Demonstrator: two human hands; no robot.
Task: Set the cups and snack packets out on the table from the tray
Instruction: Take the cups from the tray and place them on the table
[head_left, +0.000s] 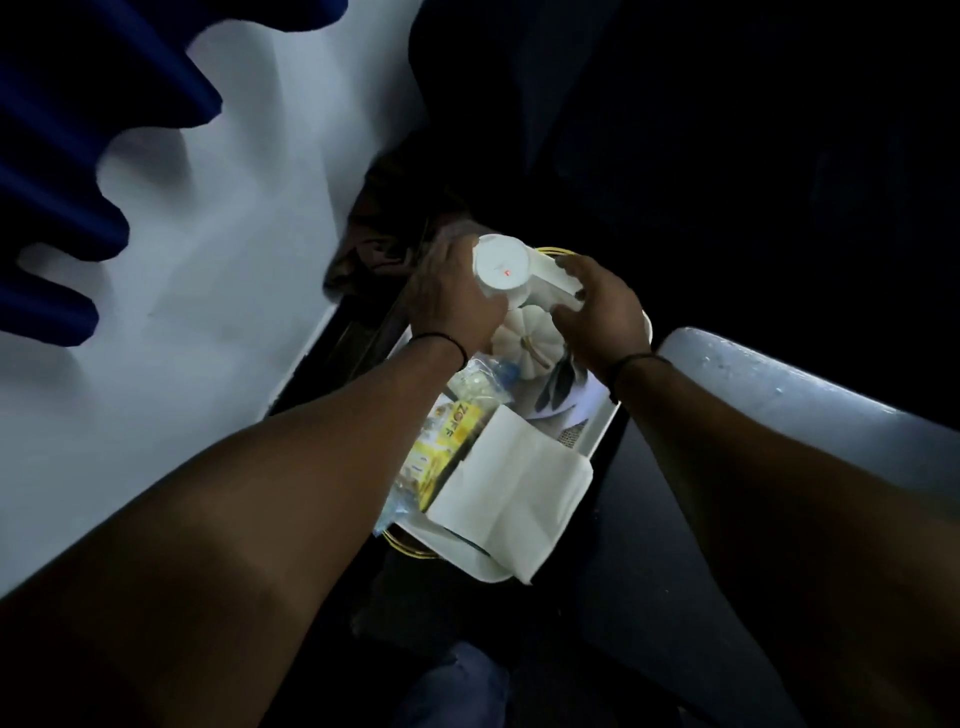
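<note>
Both hands work above a white tray (605, 426) with rounded corners and a thin yellow line along its rim. The left hand (452, 301) grips a white paper cup (501, 267), fingers curled round its wall. The cup is held on its side above the far end of the tray; its flat round base faces the camera and carries a small red mark. The right hand (602, 306) grips a second white cup-shaped piece (558, 283) that touches the first; whether the two are nested cannot be told.

Under the hands, the tray floor shows a printed picture of a white ribbed pumpkin (527, 343) with dark leaves. Along the tray's left side lie snack packets (447, 436): glossy clear plastic, with a yellow label reading "ZOFF". A folded white paper napkin (511, 493), matte and creased, covers the near end of the tray and overhangs the rim. Each wrist carries a thin dark band.
</note>
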